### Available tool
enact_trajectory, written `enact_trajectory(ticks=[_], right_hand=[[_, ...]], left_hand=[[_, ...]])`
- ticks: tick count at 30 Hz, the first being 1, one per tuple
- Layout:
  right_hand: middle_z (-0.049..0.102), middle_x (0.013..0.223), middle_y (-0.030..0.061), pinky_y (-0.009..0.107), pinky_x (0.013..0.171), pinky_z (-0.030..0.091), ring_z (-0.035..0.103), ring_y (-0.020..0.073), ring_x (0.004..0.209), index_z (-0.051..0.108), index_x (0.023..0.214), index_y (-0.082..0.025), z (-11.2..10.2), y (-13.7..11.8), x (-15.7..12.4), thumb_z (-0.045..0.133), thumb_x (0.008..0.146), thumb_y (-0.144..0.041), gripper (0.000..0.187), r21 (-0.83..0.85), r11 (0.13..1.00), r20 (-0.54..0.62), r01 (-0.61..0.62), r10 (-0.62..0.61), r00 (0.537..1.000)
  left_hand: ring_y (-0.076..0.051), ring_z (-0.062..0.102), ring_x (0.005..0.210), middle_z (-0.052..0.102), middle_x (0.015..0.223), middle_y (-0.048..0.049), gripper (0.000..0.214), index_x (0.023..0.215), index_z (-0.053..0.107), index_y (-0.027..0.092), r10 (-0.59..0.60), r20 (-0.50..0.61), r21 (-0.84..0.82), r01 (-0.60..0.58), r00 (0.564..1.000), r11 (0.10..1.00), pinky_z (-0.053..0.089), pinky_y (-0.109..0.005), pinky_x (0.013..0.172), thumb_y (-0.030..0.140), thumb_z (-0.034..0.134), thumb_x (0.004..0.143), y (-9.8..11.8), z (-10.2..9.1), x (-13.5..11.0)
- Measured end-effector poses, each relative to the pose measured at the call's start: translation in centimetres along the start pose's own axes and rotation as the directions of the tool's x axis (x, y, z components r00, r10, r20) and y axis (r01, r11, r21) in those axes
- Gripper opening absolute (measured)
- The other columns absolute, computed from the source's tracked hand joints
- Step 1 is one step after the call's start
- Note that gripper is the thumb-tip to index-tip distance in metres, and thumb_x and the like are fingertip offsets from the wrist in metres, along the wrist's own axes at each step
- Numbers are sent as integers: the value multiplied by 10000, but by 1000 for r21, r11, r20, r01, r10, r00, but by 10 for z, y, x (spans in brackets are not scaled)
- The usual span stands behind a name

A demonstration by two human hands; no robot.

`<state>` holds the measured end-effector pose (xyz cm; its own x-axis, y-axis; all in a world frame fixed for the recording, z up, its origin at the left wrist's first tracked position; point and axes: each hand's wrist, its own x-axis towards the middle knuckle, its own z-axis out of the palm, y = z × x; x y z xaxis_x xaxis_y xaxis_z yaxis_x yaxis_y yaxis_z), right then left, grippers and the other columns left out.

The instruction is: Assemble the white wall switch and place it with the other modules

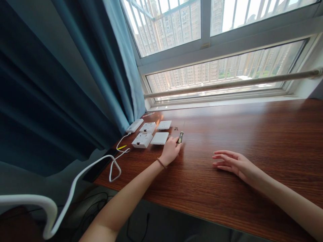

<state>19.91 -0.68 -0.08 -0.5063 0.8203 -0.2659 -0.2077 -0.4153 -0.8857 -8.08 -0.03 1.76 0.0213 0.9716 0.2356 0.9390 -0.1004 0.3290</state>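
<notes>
My left hand (170, 151) is closed on the dark and yellowish handle of a screwdriver (180, 137) at the table's middle left. The tool's far end is hidden by the fingers. Just left of this hand lies a flat white switch plate (159, 138), with a white socket plate (164, 125) behind it. Two white mounting boxes (142, 140) (148, 127) sit further left, one behind the other. A few small screws (176, 128) lie beyond the screwdriver. My right hand (233, 163) hovers over the table at the right, fingers apart and holding nothing.
A white power strip (135, 125) lies by the blue curtain (126, 84), its white cable (73, 188) looping over the table's left edge. A small yellow strip (122, 147) is beside the cable. Behind the brown wooden table (202, 198) runs a window with a horizontal rail (227, 85).
</notes>
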Motion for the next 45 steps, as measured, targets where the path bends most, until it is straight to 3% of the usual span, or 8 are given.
enact_trajectory(ticks=[6, 16, 26, 36, 40, 43, 45], right_hand=[[655, 961, 80, 312, 757, 529, 659, 175, 782, 591, 1008, -178, -3, 0, 1, 680, 731, -336, 331, -11, 1000, -16, -27, 27, 1000], [651, 924, 56, 246, 666, 538, 645, 132, 720, 538, 1046, -191, -2, 0, 0, 672, 744, -318, 354, -4, 1000, -76, -16, 15, 997], [664, 888, 68, 288, 651, 544, 642, 161, 705, 585, 999, -193, -1, -2, -1, 696, 705, -352, 352, -47, 999, -87, -9, 5, 996], [661, 898, 75, 280, 650, 538, 635, 153, 708, 578, 1023, -186, -5, -1, 1, 703, 702, -350, 382, -40, 999, -86, -12, 9, 996], [662, 749, 57, 291, 657, 525, 624, 159, 673, 622, 799, -161, -8, 3, 2, 718, 673, -377, 268, -117, 992, -75, 41, -50, 996], [564, 489, 11, 246, 545, 480, 561, 121, 508, 523, 520, -163, -8, 7, 3, 644, 722, -452, 373, -302, 946, -40, 120, -139, 990], [496, 407, -25, 227, 436, 421, 489, 97, 393, 538, 548, -168, -5, 6, 3, 621, 733, -466, 361, -430, 889, -46, 159, -197, 979]], left_hand=[[-178, 543, 800, 523, 853, -54, 226, 998, 578, 186, -45, 20, 141, 42, 999, 989, 417, -281, 734, 275, 417, 866, -18, 5, -1], [-179, 565, 814, 526, 941, -69, 232, 958, 575, 184, -62, 108, 303, 26, 992, 953, 429, -275, 713, 326, 419, 861, -8, 10, 17], [-201, 586, 827, 530, 953, -126, 265, 940, 576, 101, -69, 126, 339, 23, 990, 940, 450, -300, 743, 275, 392, 862, -9, 15, 31], [-247, 570, 867, 541, 967, -165, 338, 975, 546, 63, -17, 99, 339, -17, 995, 940, 458, -331, 757, 360, 498, 820, 1, 4, 11], [-252, 547, 976, 547, 1041, -147, 406, 1170, 450, 103, 78, 70, 293, -96, 994, 951, 445, -339, 824, 353, 457, 850, 19, -1, -9], [-224, 557, 1002, 577, 1096, -119, 591, 1356, 202, 136, 262, 78, 60, -267, 962, 962, 449, -341, 867, 330, 456, 858, 39, 5, -23], [-220, 514, 1101, 558, 1183, -120, 646, 1373, 148, 136, 382, 79, -92, -375, 921, 923, 422, -356, 943, 301, 483, 846, 57, 9, -29]])
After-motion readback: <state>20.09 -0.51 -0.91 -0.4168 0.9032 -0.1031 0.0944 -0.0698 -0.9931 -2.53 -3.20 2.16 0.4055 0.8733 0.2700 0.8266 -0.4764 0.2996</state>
